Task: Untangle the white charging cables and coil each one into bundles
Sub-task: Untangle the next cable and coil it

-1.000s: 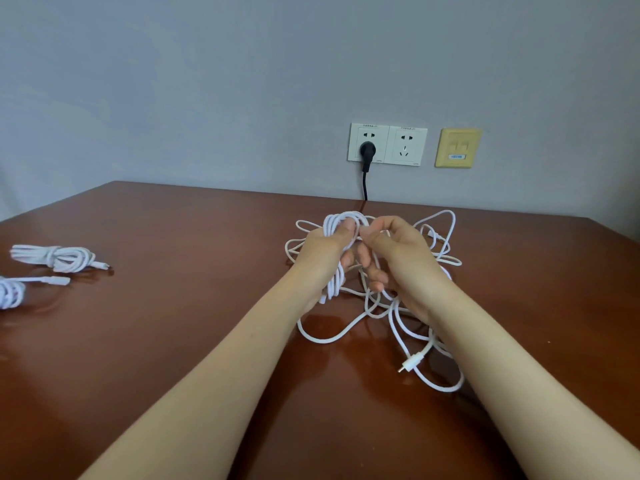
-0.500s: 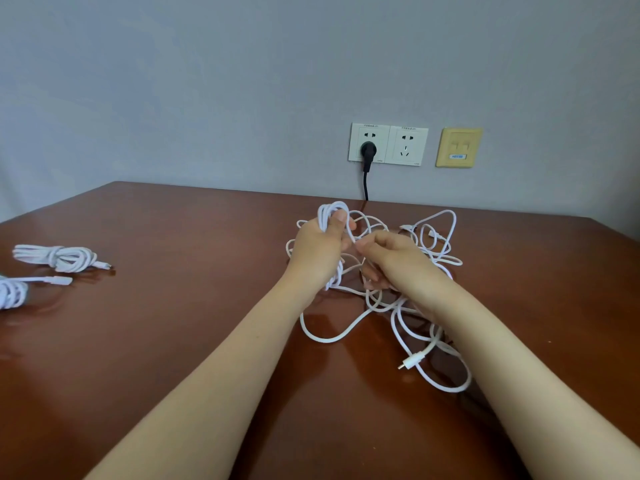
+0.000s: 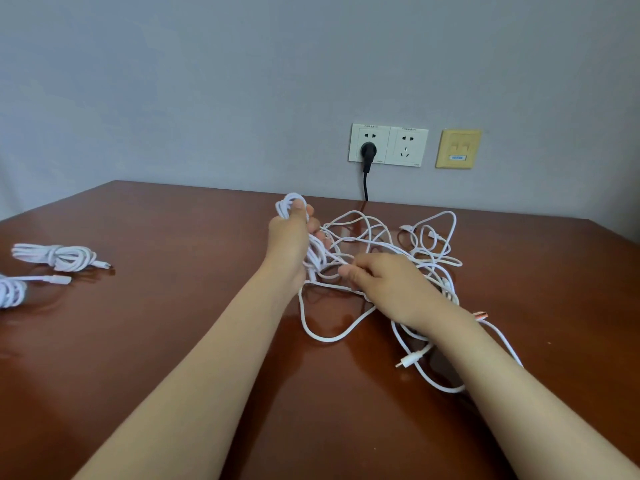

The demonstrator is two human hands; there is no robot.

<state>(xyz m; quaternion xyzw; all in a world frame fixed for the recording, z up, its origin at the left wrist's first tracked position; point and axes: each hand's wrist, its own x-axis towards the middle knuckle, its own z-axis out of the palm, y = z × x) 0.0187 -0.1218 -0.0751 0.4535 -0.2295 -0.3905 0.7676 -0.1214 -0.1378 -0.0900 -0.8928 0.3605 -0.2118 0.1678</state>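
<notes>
2 bundles [image 3: 55, 257] [image 3: 12, 292], 1 tangle [image 3: 367, 240], 2 hands [image 3: 289, 237] [image 3: 384, 285]

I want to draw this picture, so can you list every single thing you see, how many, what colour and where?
Table: 1, reddish-brown, fills the lower view.
Tangled cables: number unclear, white, table middle-right.
Half-made coil: 1, white, in the left hand.
Finished bundles: 2, white, table's far left.
Wall sockets: 2, white, on the wall behind the table.
Plug with cord: 1, black, in the left socket.
Wall plate: 1, yellowish, right of the sockets.
Wall: 1, grey, behind.
Left hand: 1, grips the coil.
Right hand: 1, pinches a strand of the tangle.
</notes>
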